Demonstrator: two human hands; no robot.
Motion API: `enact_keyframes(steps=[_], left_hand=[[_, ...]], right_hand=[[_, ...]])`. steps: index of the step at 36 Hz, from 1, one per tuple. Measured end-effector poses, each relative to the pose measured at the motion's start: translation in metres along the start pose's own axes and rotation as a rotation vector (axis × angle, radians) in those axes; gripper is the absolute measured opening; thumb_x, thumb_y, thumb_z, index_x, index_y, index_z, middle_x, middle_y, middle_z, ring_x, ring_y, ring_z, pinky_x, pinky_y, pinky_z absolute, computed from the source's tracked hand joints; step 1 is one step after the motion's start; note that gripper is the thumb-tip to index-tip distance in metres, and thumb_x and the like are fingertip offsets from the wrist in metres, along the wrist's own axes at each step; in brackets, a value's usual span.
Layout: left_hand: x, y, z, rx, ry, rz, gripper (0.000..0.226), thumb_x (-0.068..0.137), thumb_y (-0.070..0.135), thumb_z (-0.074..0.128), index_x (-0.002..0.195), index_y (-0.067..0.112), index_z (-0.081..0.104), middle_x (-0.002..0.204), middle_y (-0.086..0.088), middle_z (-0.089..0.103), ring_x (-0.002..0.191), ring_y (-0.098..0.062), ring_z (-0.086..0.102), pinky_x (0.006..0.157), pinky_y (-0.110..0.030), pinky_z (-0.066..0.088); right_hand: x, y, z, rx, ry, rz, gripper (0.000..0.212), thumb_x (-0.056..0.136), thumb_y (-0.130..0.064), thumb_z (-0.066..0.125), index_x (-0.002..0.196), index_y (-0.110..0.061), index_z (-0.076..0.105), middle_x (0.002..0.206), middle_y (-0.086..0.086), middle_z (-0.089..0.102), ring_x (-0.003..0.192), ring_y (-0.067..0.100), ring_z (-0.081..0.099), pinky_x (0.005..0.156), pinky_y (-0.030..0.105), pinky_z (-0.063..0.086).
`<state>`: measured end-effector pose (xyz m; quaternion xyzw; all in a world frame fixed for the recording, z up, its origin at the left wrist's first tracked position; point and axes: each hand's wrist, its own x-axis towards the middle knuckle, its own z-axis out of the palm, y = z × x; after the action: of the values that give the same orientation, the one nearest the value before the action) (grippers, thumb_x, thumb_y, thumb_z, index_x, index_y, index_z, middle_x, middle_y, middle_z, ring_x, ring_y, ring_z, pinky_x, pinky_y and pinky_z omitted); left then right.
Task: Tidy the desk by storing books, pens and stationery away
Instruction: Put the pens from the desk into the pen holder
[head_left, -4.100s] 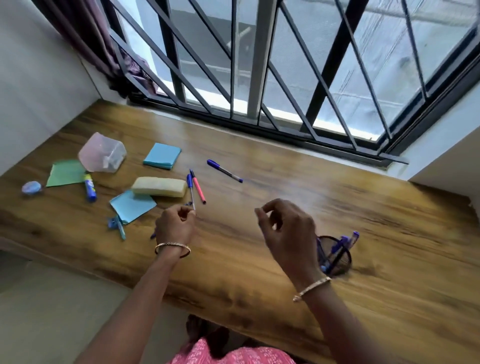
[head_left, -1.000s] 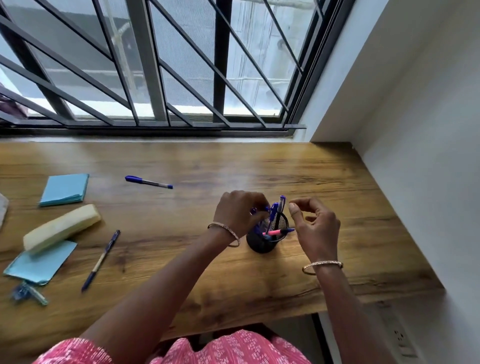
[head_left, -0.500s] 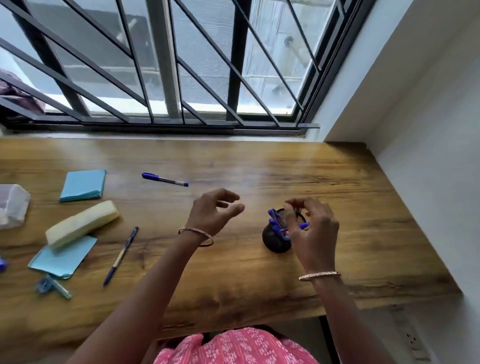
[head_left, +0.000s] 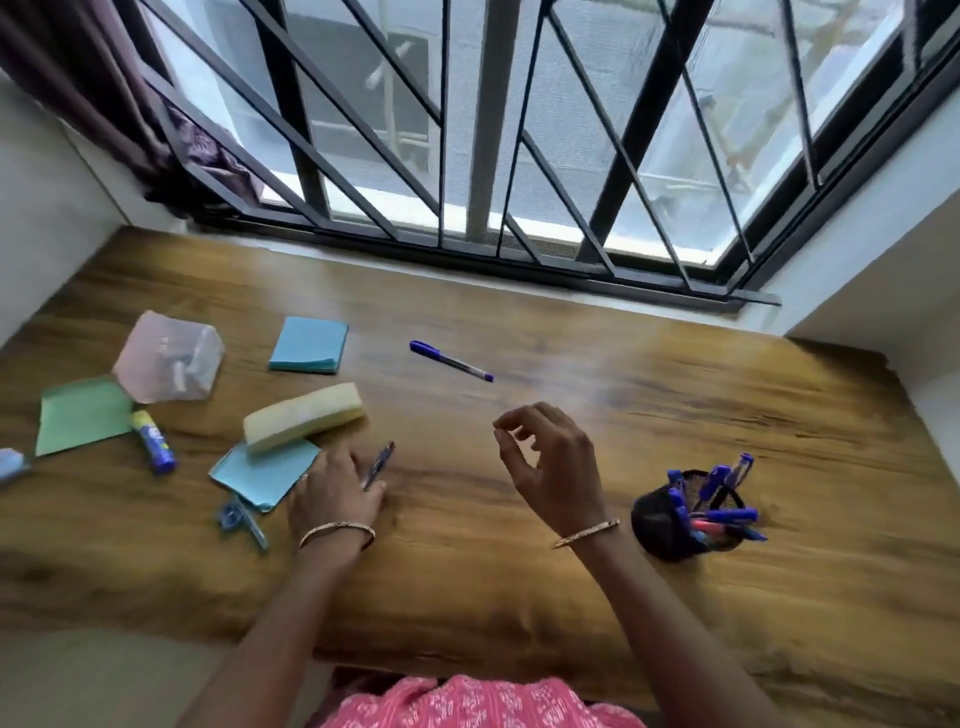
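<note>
Dark blue pen (head_left: 378, 466) lies on desk under my left fingertips, tip pointing away from me. Second blue capped pen (head_left: 450, 360) lies loose mid-desk, angled. Black mesh pen cup (head_left: 670, 525) sits to my right, upright, holding several blue pens and a pink one.

Blues and pastels set against brown wood grain

The desk (head_left: 519, 571) is streaked brown; note pads (head_left: 309, 345) are seen in light blue, one sheet (head_left: 83, 415) in green — the pen holder (head_left: 670, 525) in black mesh, pens (head_left: 727, 514) in blue and pink, a sleeve (head_left: 467, 706) in pink with white print.
</note>
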<state>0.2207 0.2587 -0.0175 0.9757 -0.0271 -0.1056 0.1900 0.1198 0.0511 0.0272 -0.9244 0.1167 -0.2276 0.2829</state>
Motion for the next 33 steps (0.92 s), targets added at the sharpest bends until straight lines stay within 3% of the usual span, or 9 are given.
enact_keyframes(steps=[7,13,17,22,27,33], left_hand=[[0.01,-0.014,0.002,0.084,-0.032,0.002,0.022,0.082,0.042,0.07,0.091,0.022,0.068,0.105,-0.004,0.063,0.101,-0.026,0.061,0.085,-0.038,0.051],[0.027,-0.015,-0.011,-0.047,-0.096,0.063,0.019,0.087,0.041,0.064,0.091,0.024,0.068,0.095,-0.003,0.072,0.099,-0.027,0.064,0.079,-0.035,0.05],[0.038,-0.021,-0.019,-0.415,-0.219,0.11,0.018,0.083,0.036,0.07,0.092,0.029,0.056,0.078,0.006,0.073,0.078,-0.013,0.07,0.071,-0.033,0.054],[0.039,-0.012,-0.036,-1.063,-0.493,0.054,0.015,0.094,0.011,0.059,0.107,0.018,0.063,0.078,-0.017,0.07,0.064,-0.024,0.065,0.059,-0.03,0.054],[0.042,-0.012,-0.037,-1.23,-0.63,0.022,0.023,0.098,0.005,0.048,0.109,0.007,0.068,0.091,-0.013,0.073,0.077,-0.02,0.07,0.063,-0.025,0.056],[0.036,-0.003,-0.034,-1.241,-0.55,0.073,0.029,0.086,-0.009,0.06,0.108,0.01,0.068,0.095,-0.014,0.074,0.089,-0.024,0.072,0.067,-0.024,0.056]], right_hand=[[0.032,0.011,0.051,-0.004,-0.072,0.104,0.003,0.082,-0.021,0.067,0.086,-0.021,0.067,0.085,-0.009,0.066,0.072,0.009,0.063,0.067,0.034,0.054],[0.079,0.024,0.093,-0.141,-0.122,0.16,0.02,0.084,-0.016,0.061,0.102,-0.013,0.068,0.101,0.005,0.065,0.099,0.026,0.058,0.086,0.038,0.05],[0.109,0.033,0.113,-0.225,-0.234,0.236,0.036,0.088,-0.022,0.059,0.123,-0.012,0.06,0.121,0.009,0.057,0.113,0.031,0.049,0.096,0.039,0.044],[0.13,0.038,0.126,-0.367,-0.305,0.245,0.027,0.091,-0.03,0.056,0.113,-0.018,0.065,0.118,0.004,0.055,0.111,0.028,0.045,0.088,0.038,0.048],[0.133,0.035,0.128,-0.408,-0.254,0.26,0.022,0.094,-0.026,0.054,0.103,-0.016,0.071,0.104,0.002,0.06,0.105,0.023,0.049,0.073,0.034,0.047],[0.108,0.031,0.116,-0.338,-0.214,0.336,0.013,0.087,-0.022,0.062,0.094,-0.017,0.072,0.098,0.004,0.066,0.102,0.026,0.053,0.082,0.036,0.048]])
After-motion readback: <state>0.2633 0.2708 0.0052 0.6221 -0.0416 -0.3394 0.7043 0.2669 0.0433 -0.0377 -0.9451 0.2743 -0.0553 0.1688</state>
